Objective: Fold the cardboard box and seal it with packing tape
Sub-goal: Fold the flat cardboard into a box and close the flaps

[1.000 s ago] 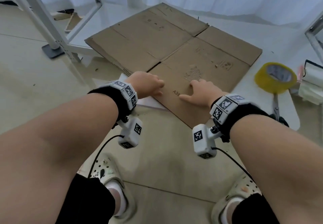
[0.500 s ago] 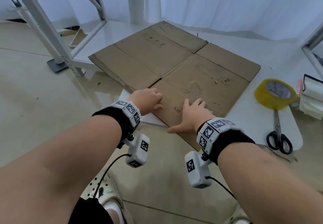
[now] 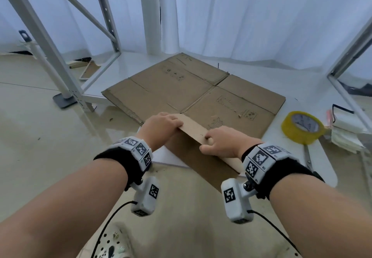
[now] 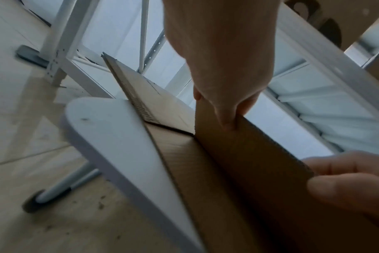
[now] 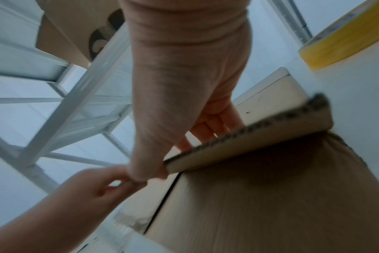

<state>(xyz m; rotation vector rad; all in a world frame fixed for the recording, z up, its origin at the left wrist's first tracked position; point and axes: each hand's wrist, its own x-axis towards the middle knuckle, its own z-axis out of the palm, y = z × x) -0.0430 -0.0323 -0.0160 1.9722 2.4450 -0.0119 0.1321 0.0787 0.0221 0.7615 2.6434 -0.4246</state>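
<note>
A flattened brown cardboard box (image 3: 193, 92) lies on the white table (image 3: 281, 143). Its near flap (image 3: 193, 128) is raised off the table, and both hands hold that flap's free edge. My left hand (image 3: 175, 123) grips the flap's left end, fingers curled over the top. My right hand (image 3: 209, 140) pinches the edge further right, thumb underneath. The left wrist view has the left hand (image 4: 227, 118) clamped on the upright flap (image 4: 249, 154). The right wrist view has the right hand (image 5: 162, 164) closed round the corrugated edge (image 5: 249, 137). A yellow tape roll (image 3: 303, 126) sits to the right.
Scissors (image 3: 308, 157) lie on the table just below the tape roll, partly behind my right wrist. Folded white items (image 3: 346, 130) are stacked at the far right. White metal shelf frames (image 3: 50, 52) stand on the left and right. White curtains hang behind.
Both hands were lying on the near flap; now they grip its edge and have lifted it off the table. The head view has tilted upward.
</note>
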